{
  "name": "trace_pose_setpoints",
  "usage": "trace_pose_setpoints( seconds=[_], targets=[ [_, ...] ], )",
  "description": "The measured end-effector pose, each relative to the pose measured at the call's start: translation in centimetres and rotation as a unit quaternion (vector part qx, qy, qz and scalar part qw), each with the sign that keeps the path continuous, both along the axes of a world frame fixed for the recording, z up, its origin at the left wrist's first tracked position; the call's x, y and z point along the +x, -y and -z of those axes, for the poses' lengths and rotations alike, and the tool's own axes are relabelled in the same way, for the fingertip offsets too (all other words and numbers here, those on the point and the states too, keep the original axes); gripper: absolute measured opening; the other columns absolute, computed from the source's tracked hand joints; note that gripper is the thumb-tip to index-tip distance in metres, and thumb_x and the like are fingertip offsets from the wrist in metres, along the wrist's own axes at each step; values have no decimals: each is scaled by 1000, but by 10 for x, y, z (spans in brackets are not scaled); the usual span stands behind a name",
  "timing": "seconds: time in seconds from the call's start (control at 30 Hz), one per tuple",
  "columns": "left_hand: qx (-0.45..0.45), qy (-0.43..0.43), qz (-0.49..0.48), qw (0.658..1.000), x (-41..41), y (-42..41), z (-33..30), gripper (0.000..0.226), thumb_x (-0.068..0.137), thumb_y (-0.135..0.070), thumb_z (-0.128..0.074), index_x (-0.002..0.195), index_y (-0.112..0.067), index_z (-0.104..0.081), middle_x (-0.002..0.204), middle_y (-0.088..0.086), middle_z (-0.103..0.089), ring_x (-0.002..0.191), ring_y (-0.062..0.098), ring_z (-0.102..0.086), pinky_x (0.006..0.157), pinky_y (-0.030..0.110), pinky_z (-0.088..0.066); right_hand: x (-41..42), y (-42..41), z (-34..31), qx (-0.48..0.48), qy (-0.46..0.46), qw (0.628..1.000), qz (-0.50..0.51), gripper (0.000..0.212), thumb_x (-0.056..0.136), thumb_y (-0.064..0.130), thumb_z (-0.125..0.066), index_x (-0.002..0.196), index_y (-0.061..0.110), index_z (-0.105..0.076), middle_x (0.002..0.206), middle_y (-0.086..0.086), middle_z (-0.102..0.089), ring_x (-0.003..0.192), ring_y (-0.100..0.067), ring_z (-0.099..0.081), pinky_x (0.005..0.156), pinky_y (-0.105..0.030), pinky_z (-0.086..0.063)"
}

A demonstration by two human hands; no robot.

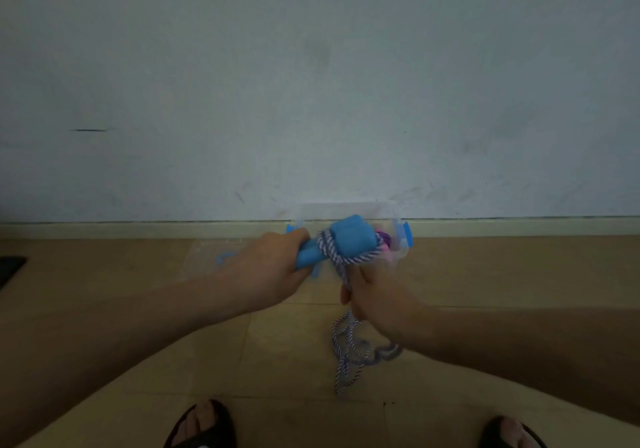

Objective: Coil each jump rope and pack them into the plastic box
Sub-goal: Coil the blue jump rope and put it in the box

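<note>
Tan tiled floor [180, 354] against a pale wall; clear plastic box [398, 236] sits at the baseboard. Our left hand [266, 267] grips the blue handles [343, 239]; our right hand [377, 298] pinches the braided rope [346, 347], partly wound on them, tail dangling. Rope looks light and limp, so we judge the rigid handles the best hold, keeping tension on each wrap.

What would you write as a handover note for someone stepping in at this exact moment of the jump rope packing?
Left hand: grips the blue foam jump rope handles, held together above the floor.
Right hand: holds the purple-and-white twisted rope, which is wound a few turns round the handles.
The loose remainder of the rope trails onto the tan tiled floor.
The clear plastic box with blue latches sits by the wall behind the hands; something pink and purple shows inside it, seemingly a packed rope.
Done: first turns. Left: wind the slack, place the bundle in the box.
</note>
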State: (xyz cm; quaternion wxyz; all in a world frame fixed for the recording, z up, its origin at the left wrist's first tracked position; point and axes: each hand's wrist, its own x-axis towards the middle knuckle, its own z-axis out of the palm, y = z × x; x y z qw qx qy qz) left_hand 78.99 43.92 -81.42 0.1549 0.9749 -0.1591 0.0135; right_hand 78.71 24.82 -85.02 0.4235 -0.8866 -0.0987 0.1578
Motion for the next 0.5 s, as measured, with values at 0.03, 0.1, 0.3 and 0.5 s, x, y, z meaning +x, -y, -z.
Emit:
trace_pose_setpoints(
  seconds=[0.03,0.1,0.3,0.5],
  targets=[
    [-5,-15,-29,999,4,-4,4,16,95,-33,-58,97,-17,-56,87,8,-68,78,27,-64,58,31,-36,-7,-4,-5,-23,16,999,-24,42,104,26,-33,74,14,-60,57,5,-56,60,-13,-55,66,-34,-50],
    [7,-43,-69,997,8,-9,10,16,95,-32,-56,96,-15,-58,90,9,-68,82,27,-64,59,30,-33,-19,-12,-12,-92,78,989,-88,39,104,24,-29,82,11,-59,75,-6,-60,76,-24,-58,76,-38,-51],
    [139,-63,-71,986,3,-12,14,11,95,-29,-53,98,-20,-55,94,-1,-63,75,15,-53,56,21,-34,-20,-31,-46,-186,190,940,-216,38,100,36,-40,64,24,-41,64,2,-50,59,-14,-50,52,-27,-36],
    [210,-16,11,977,-7,-7,9,15,96,-33,-49,106,-22,-51,98,-1,-65,77,17,-60,63,29,-41,27,-16,-73,-167,277,931,-172,48,94,49,-49,58,19,-45,53,1,-48,51,-14,-45,51,-31,-36]
  ],
)
